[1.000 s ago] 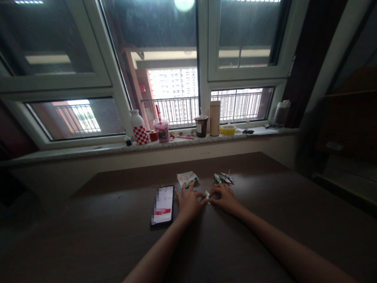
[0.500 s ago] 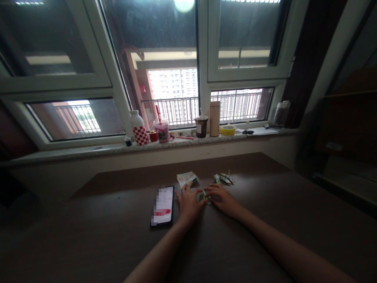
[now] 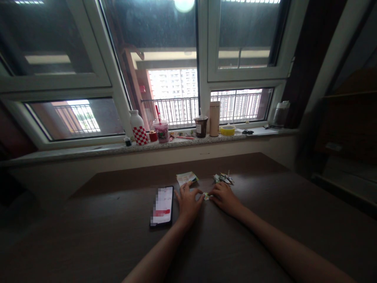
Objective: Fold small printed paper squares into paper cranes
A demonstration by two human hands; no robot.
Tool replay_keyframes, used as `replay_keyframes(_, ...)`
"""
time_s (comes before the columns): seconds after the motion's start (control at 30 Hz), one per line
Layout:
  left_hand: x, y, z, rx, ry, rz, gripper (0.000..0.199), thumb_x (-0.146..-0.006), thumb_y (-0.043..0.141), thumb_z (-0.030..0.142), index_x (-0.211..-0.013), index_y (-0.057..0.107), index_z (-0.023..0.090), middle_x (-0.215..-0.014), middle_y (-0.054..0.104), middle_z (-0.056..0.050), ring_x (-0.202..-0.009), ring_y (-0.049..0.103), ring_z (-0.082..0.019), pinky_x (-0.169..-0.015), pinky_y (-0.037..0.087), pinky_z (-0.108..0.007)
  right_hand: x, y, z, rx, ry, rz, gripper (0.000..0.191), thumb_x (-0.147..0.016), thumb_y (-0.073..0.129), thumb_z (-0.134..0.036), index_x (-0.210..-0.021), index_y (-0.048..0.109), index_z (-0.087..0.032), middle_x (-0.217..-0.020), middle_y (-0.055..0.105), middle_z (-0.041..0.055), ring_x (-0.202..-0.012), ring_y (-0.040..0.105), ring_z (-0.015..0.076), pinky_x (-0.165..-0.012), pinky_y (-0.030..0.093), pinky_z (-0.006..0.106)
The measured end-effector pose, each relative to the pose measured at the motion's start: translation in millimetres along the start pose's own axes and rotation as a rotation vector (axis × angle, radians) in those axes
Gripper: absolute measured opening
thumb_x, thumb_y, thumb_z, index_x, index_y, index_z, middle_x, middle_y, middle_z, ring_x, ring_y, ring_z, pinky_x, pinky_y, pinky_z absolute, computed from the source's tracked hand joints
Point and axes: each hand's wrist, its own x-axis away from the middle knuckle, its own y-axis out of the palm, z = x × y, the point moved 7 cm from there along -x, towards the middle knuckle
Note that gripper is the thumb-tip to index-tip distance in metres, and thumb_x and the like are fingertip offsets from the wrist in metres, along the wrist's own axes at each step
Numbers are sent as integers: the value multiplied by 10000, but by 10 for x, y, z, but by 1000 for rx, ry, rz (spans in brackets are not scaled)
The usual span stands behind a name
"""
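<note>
Between my hands lies a small green and white piece of paper [image 3: 206, 196] on the dark brown table [image 3: 118, 243]. My left hand [image 3: 189, 202] pinches its left edge between thumb and forefinger. From the right, my right hand [image 3: 224, 197] pinches the other edge. A stack of printed paper sheets [image 3: 186, 178] rests just beyond my left fingertips. Behind my right hand sits a small pile of folded paper pieces [image 3: 224, 178]. The phone [image 3: 163, 206], its screen lit, lies to the left of my left hand.
On the windowsill [image 3: 182, 142] behind the table stand a checkered white bottle [image 3: 138, 127], a pink drink cup [image 3: 161, 131], a dark drink cup [image 3: 201, 126], a tan flask [image 3: 215, 118], yellow tape [image 3: 227, 130], scissors [image 3: 247, 132] and a clear jar [image 3: 281, 114].
The small paper has turned and now lies flatter between my fingertips. My right hand has shifted slightly, its fingers more curled together.
</note>
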Motion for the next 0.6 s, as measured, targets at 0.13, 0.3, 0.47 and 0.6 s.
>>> replay_keyframes(0.13, -2, 29, 19, 8, 13, -38, 135, -825, 656, 364, -898, 767, 342, -1419, 508, -26, -1394, 298, -313, -1136, 79, -672, 6, 9, 2, -4, 39, -9, 182, -886, 602, -328, -954, 743, -236, -937, 670, 53, -1061, 533, 247, -1103, 237, 495)
replay_keyframes(0.3, -5, 57, -1, -22, -8, -59, 159, -830, 650, 375, -936, 768, 370, -1442, 491, -47, -1400, 288, -337, -1104, 87, -719, 8, 0, -41, -82, 1, -21, 166, -878, 583, -260, -909, 746, -248, -912, 671, 40, -1062, 526, 230, -1094, 252, 472)
replay_keyframes(0.47, -11, 57, -4, -14, -12, -60, 148, -820, 665, 375, -928, 768, 374, -1440, 499, -44, -1397, 293, -342, -1095, 96, -726, 1, 46, 21, -134, 5, 7, 129, -862, 621, -268, -868, 745, -237, -926, 654, 46, -1030, 524, 222, -1022, 340, 423)
replay_keyframes(0.6, -8, 42, 3, -1, -14, -58, 144, -816, 673, 362, -924, 769, 359, -1419, 518, -48, -1389, 307, -335, -1099, 110, -716, -10, 96, 93, -160, 33, 30, 114, -823, 676, -269, -909, 750, -258, -1020, 638, 62, -1063, 506, 241, -975, 382, 415)
